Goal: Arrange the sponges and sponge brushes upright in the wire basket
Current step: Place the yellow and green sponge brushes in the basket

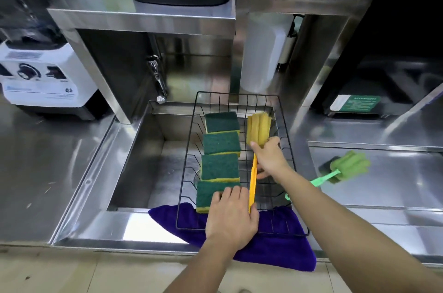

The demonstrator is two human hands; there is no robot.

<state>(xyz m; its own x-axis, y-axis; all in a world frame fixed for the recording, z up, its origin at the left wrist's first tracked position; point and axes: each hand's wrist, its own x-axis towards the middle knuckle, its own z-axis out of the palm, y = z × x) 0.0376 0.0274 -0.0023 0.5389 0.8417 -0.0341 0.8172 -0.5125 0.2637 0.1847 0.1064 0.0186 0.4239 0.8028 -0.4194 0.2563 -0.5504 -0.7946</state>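
— Anything on the arms?
— No, both forearms are bare, no sleeve in sight.
— Rings, a watch?
— None that I can see on the left hand (231, 216) or the right hand (269, 157); short nails.

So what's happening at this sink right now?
A person is loading a black wire basket that sits over the sink on a purple cloth. Four green-topped sponges stand in a row inside. The right hand grips the yellow sponge brush near its head, while the left hand rests at its handle end. A green sponge brush lies on the counter to the right.
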